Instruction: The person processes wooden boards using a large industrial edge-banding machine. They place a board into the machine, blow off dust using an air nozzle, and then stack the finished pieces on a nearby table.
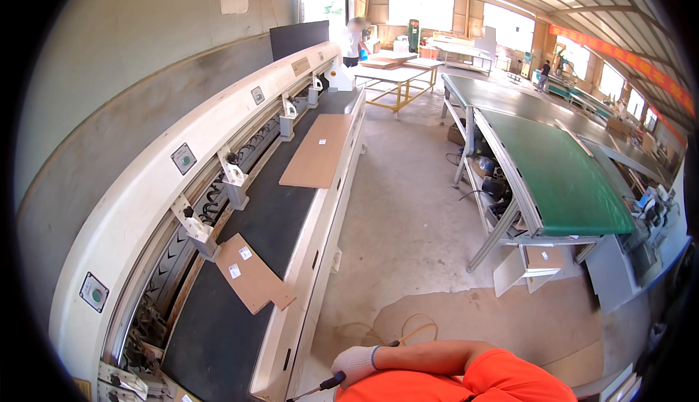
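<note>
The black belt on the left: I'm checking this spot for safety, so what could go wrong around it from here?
The nearer brown board lies askew, a corner past the black belt and over the white edge; it might catch if the belt runs. The yellowish loop on the floor could snag a foot. The gloved right hand holds a tool that might scrape that edge.

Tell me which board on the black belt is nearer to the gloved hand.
The smaller board, showing two labels; the larger board lies farther away, showing one.
</note>
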The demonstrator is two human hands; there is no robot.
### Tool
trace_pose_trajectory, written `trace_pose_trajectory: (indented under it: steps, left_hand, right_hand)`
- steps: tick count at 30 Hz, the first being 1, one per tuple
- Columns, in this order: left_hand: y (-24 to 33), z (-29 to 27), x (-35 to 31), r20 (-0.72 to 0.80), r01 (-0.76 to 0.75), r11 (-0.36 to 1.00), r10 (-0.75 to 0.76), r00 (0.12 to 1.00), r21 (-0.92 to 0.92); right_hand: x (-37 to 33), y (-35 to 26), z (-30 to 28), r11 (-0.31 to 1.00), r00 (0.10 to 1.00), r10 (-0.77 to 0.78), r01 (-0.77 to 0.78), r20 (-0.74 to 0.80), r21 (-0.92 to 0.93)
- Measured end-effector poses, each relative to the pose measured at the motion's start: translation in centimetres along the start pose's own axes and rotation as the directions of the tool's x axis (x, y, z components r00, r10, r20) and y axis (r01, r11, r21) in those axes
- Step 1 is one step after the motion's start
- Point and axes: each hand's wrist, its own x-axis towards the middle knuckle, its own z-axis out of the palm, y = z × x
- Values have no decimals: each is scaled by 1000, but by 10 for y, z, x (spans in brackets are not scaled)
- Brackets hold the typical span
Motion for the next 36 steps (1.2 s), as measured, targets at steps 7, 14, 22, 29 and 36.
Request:
trace_pose_trajectory:
  steps: [7, 14, 22, 29, 36]
  left_hand:
    - [-20, -11, 7, -31, 54, 999, -54, 998, 1]
    - [-40, -20, 21, -44, 145, 989, -145, 988, 10]
    - [-78, -34, 42, -76, 305, 952, -302, 950, 36]
    - [-123, -37, 39, -488, 457, 889, -393, 780, 15]
    - [-45, -124, 20, -72, 486, 874, -487, 871, -28]
  right_hand:
    - [0, 2, -9, 998, 997, -63, 63, -33, 9]
    - [35, -7, -26, 990, 980, 126, -114, -152, 87]
    - [76, -18, -40, 993, 993, -112, 113, 36, -21]
    - [124, -37, -38, 952, 949, -306, 306, 72, 4]
    - [141, -24, -59, 970, 969, -105, 150, 223, -192]
